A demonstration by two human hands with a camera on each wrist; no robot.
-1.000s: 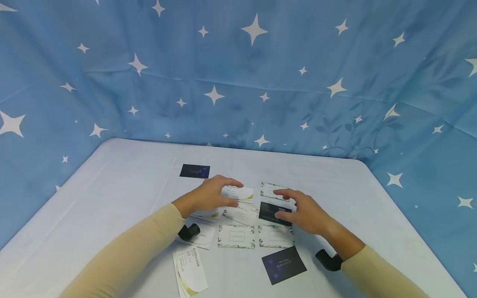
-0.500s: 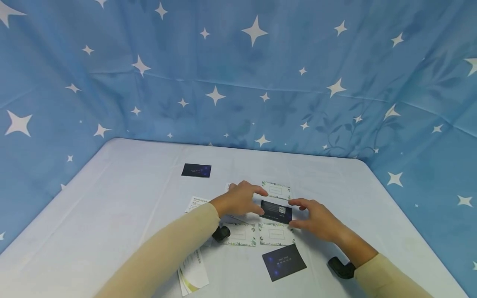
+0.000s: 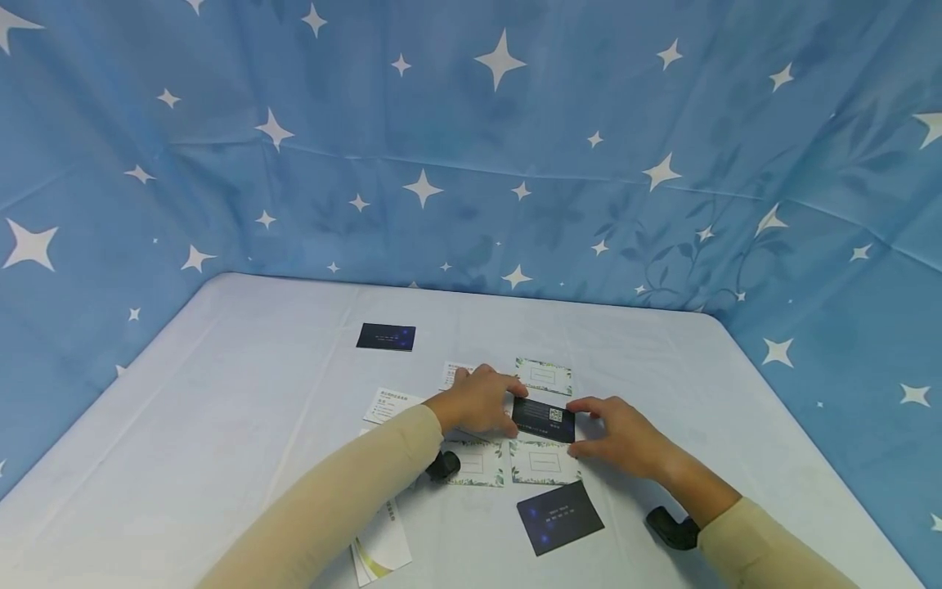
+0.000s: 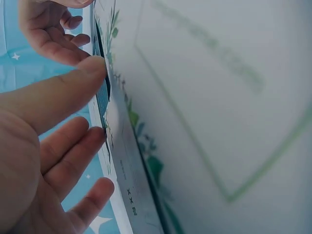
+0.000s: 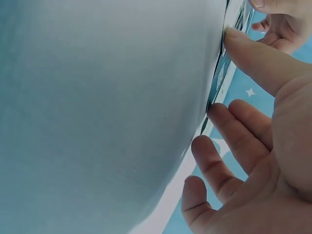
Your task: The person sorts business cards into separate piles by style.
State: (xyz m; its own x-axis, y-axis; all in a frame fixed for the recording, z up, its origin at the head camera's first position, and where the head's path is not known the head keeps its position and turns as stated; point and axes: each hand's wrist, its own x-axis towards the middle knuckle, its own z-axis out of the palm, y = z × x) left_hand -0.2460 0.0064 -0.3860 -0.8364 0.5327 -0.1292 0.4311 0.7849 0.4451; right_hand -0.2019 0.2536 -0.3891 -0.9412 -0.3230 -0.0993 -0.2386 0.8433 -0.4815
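Both hands meet at one dark business card lying near the middle of the table. Left hand pinches the card's left short edge: thumb at the near corner, fingers curled over the far side. Right hand pinches the right short edge in the same way, thumb near, fingers far. Left wrist view: thumb tip pressed on the thin dark edge, the other fingers just below it, loosely bent. Right wrist view: thumb on the card edge, index tip touching lower down; remaining fingers apart from it.

Whether the card is lifted off the surface or flat on it: cannot tell from the head view.

Neighbours, close in:
- leaf-bordered white card just beyond the held card, near touching its far edge.
- second leaf-bordered card just in front, its far edge under or against the held card.
- third leaf-bordered card beside that, partly under the left wrist.
- white printed cards behind the left forearm, overlapped.

Further off:
- dark card with blue glow toward the near edge, well apart from the hands.
- small dark card at far left, alone.
- white card with a green swoosh near the front edge.

Open surface lies to the right of the right hand and along the far side up to the star-print blue cloth.
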